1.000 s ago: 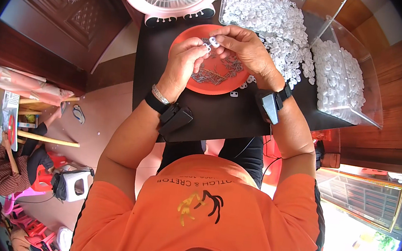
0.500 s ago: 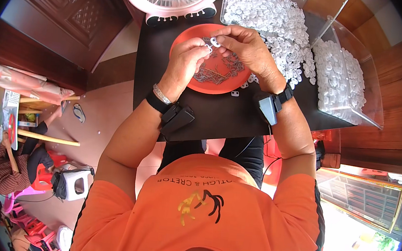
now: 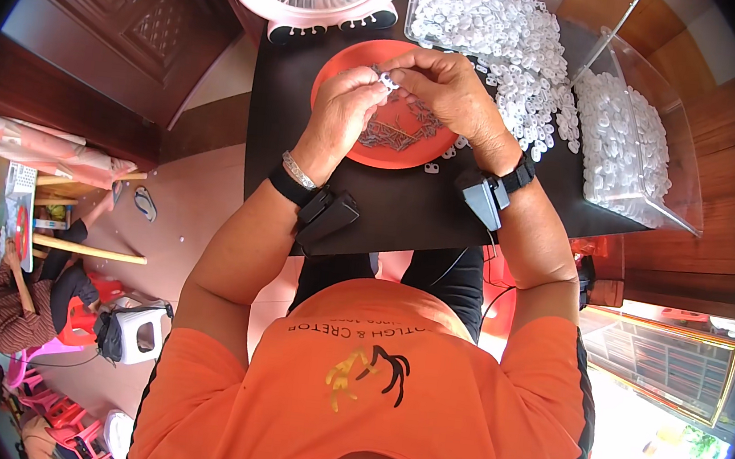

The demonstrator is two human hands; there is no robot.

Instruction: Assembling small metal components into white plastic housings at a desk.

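Note:
Both hands meet above a round orange-red tray [image 3: 341, 55] that holds many small grey screw-like pieces [image 3: 395, 134]. My left hand [image 3: 341, 112] is closed, its thumb and fingers pinching a small white plastic clip with dark holes [image 3: 388, 81]. From the other side, my right hand [image 3: 456, 93] pinches at the same spot, thumb and forefinger against the white pieces. Whether one or two clips are between the fingertips is hard to make out. Some loose white clips [image 3: 431, 168] lie on the dark table by the tray's right rim.
Heaped white clips [image 3: 524, 103] spill from a clear bin [image 3: 409, 5] behind the tray. Another clear bin [image 3: 690, 187] of white pieces stands at the right. A pink fan [image 3: 270, 9] is at the back left. Another person [image 3: 23, 305] sits far left.
My fingertips have come closer together, and the white clip in my right fingers now sits against the one in my left. The tray has shifted very slightly.

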